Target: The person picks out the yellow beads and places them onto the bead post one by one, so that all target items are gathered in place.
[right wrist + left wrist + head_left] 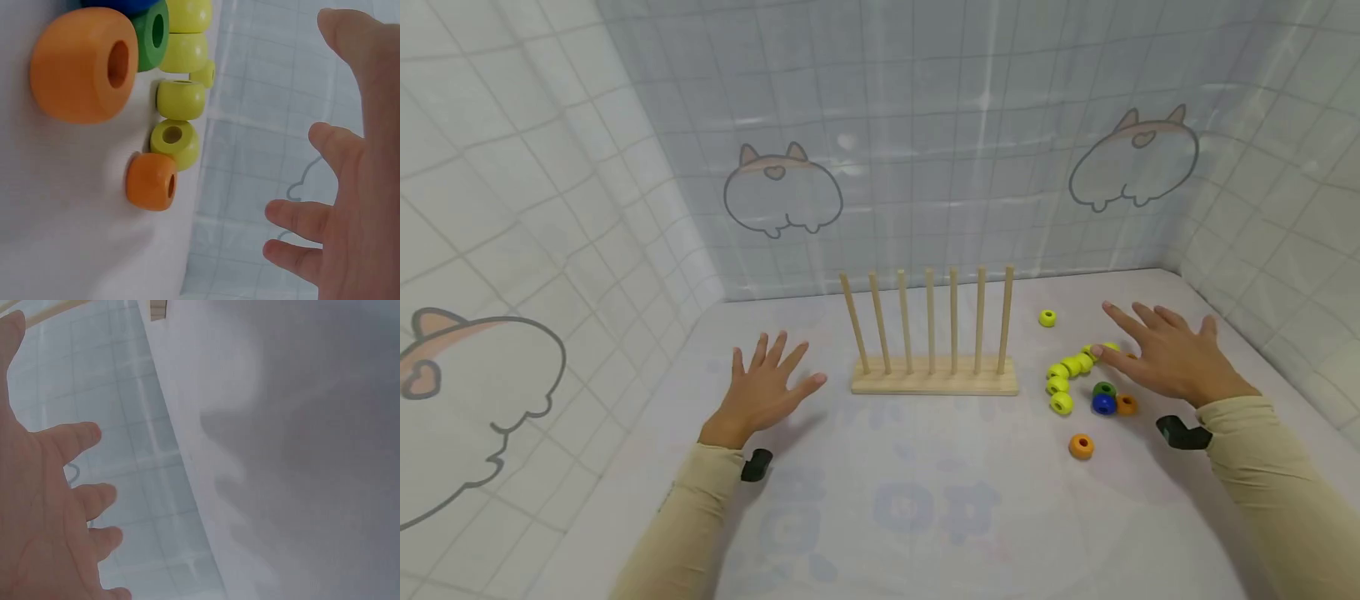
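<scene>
My left hand (762, 393), fingers spread and holding nothing, hovers over the cloth left of a wooden peg rack (934, 385). Several upright dowels stand in a row on its base, with no beads on them. On the right, my right hand (1176, 354) is spread above a group of beads, its palm empty. Under its thumb curves a line of yellow beads (1057, 385), partly hidden by the hand. Close by lie a green bead (1103, 389), a blue bead (1103, 405) and an orange bead (1126, 405). In the right wrist view another orange bead (151, 182) sits beside a yellow bead (175, 144).
A lone yellow bead (1047, 318) lies behind the group, and an orange bead (1081, 447) lies in front of it. White cloth (880, 483) covers the surface. Tile-patterned sheets (925, 167) with cartoon animals rise at the back and both sides.
</scene>
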The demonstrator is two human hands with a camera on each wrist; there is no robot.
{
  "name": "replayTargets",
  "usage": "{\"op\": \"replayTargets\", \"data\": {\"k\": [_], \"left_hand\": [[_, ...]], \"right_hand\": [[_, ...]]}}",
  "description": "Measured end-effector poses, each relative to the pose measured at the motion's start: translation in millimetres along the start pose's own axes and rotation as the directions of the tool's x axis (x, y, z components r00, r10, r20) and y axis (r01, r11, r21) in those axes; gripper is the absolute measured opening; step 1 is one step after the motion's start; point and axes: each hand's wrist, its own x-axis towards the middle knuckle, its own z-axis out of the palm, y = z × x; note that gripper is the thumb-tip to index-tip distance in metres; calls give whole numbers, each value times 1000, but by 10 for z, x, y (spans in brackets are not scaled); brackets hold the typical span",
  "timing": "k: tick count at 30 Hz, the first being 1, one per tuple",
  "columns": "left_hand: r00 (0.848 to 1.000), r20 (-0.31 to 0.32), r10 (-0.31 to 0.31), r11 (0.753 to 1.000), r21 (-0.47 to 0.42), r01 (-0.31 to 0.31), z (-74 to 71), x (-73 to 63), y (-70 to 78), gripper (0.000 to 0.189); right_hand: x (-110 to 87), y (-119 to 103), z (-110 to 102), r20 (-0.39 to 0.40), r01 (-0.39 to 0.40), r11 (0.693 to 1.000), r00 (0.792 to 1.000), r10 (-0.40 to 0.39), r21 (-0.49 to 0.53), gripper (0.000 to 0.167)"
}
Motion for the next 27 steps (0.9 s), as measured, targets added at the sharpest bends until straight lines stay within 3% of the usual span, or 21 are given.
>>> {"op": "replayTargets", "data": {"k": [4,9,13,20,27], "left_hand": [[1000,-1,-9,1000,-20,9,34,27,57,88],[999,-53,5,998,-64,-9,69,50,127,84],[997,-70,20,985,-172,-32,110,72,188,79],[1000,-1,-16,912,-410,14,157,137,291,71],[1000,1,-6,855,-519,6,234,248,415,62]], "right_hand": [[4,8,50,-9,4,1000,1000,-4,20,86],[32,38,114,-7,27,999,1000,-27,45,84],[43,55,151,-17,50,995,999,-49,82,83],[79,84,201,76,-21,977,997,5,211,85],[119,109,259,106,-70,938,994,36,339,86]]}}
